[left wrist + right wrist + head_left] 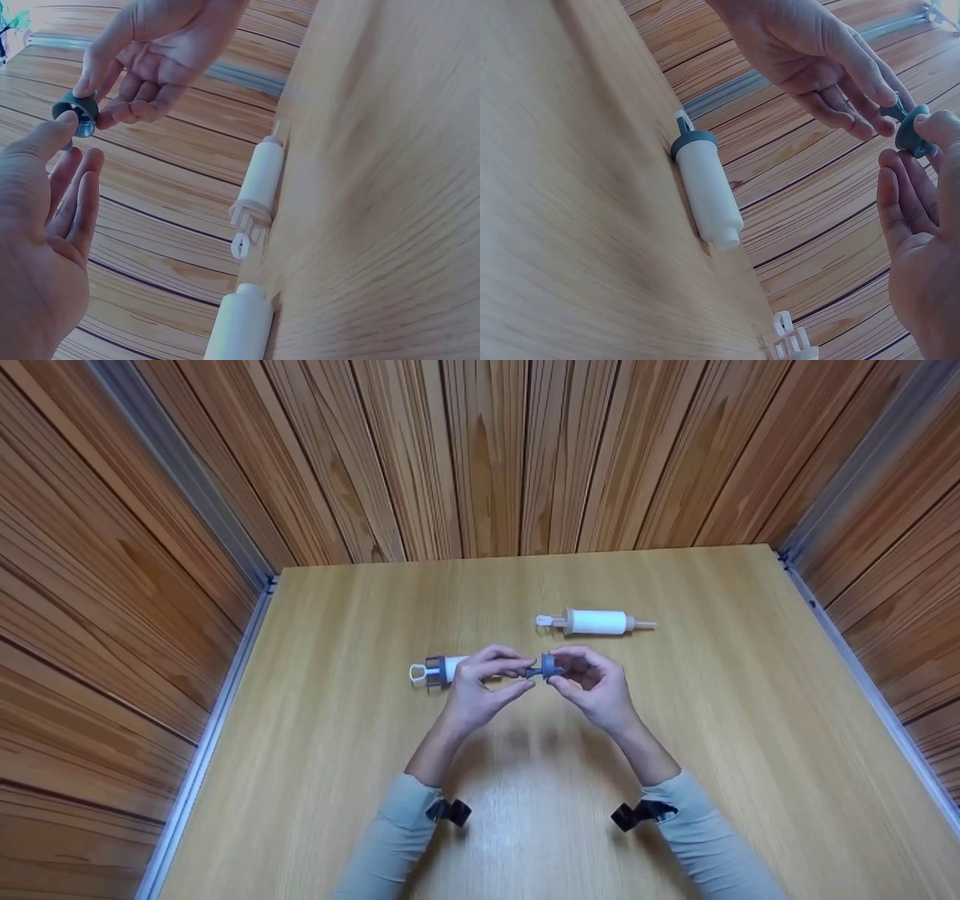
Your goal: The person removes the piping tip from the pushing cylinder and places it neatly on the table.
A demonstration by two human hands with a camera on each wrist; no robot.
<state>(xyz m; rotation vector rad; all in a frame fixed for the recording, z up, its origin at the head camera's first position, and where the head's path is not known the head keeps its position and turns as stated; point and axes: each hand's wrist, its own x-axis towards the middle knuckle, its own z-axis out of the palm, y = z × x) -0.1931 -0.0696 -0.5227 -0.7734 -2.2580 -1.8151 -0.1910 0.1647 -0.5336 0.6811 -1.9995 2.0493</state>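
Note:
Above the table, both hands hold a small blue-grey nozzle cap [550, 665], a wide hollow collar with a narrow stem. The left hand [480, 686] pinches the stem between thumb and fingers. On the other side, the right hand [600, 690] grips the wide collar. In the left wrist view the open mouth of the cap [86, 112] shows; in the right wrist view its stem points toward the left hand [810, 60]. Behind the left hand lies a white syringe-like tube [709, 187] with a blue-grey flange and white ring handle, partly hidden in the head view.
Farther back and to the right lies a second white syringe-like tube [598, 622] with a beige collar, a beige tip and a white handle. The wooden table [315, 780] is bounded by plank walls [487, 457] at the back and sides, with metal rails [214, 720] along the sides.

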